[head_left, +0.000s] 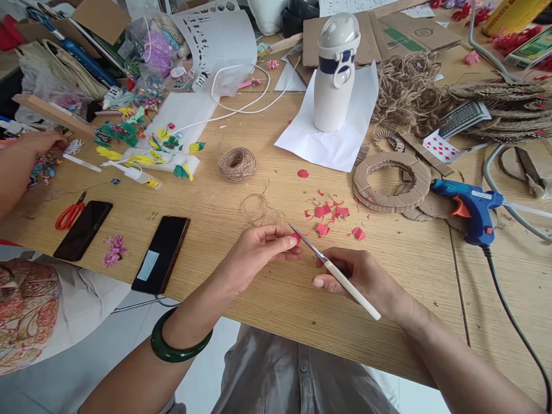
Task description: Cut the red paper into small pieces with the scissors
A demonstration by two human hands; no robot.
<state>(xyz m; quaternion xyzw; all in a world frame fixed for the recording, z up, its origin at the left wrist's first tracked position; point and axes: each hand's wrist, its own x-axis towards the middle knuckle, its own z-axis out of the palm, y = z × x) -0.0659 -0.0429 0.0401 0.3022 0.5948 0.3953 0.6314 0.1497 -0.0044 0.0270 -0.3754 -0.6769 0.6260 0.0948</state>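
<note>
Near the table's front edge, my left hand (269,244) pinches a small red paper piece (295,237) between thumb and fingertips. My right hand (362,279) is closed around white-handled scissors (351,290), seen almost edge-on. Their blades point up and left, with the tips beside the red piece; whether they touch it I cannot tell. Just beyond my hands lie several red paper scraps (322,211) and, farther off, a rounded red disc (303,173). A loose end of twine from a jute ball (237,164) curls behind my left hand.
A glue gun (468,207) and cardboard rings (390,181) lie to the right. A white bottle (334,75) stands on paper at the back. Two phones (161,253) and red-handled scissors (69,215) lie left. Another person's arm (21,161) reaches in at far left.
</note>
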